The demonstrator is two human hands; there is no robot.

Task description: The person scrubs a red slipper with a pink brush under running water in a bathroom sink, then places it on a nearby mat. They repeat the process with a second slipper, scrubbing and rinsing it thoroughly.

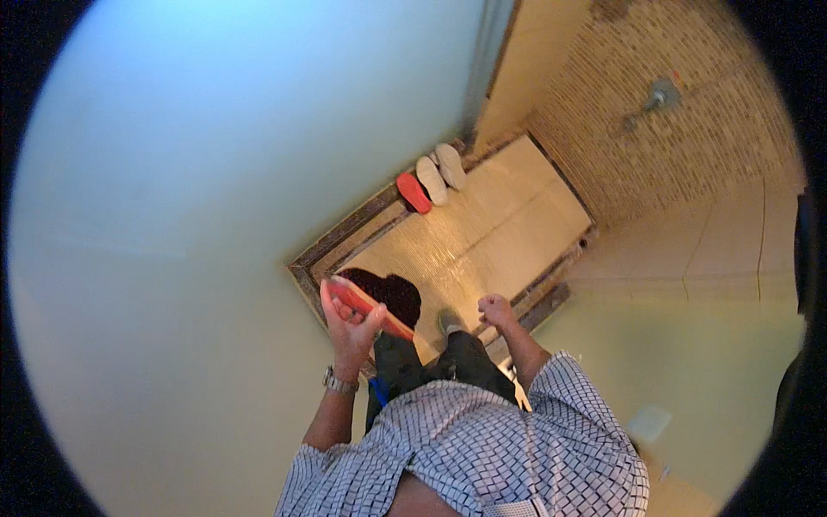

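My left hand (352, 323), with a metal-banded watch at its wrist, grips a red slipper or shoe sole (389, 318) with a pale rim. Its fingers lie against the red face. Below it a dark, rounded mat (402, 298) lies on the floor. My right hand (496, 310) is held apart over the floor with its fingers curled; whether something small is in it cannot be told. Farther off, a red slipper (414, 192) and two pale slippers (431, 180) (450, 166) stand in a row along the dark floor border.
A large frosted glass panel (213, 161) rises on the left. A wall of narrow tiles (646, 142) with a metal shower fitting (658, 98) is at the upper right. Another glassy panel (672, 342) stands at the right. Ribbed floor tiles (504, 213) lie ahead of my shoe (450, 321).
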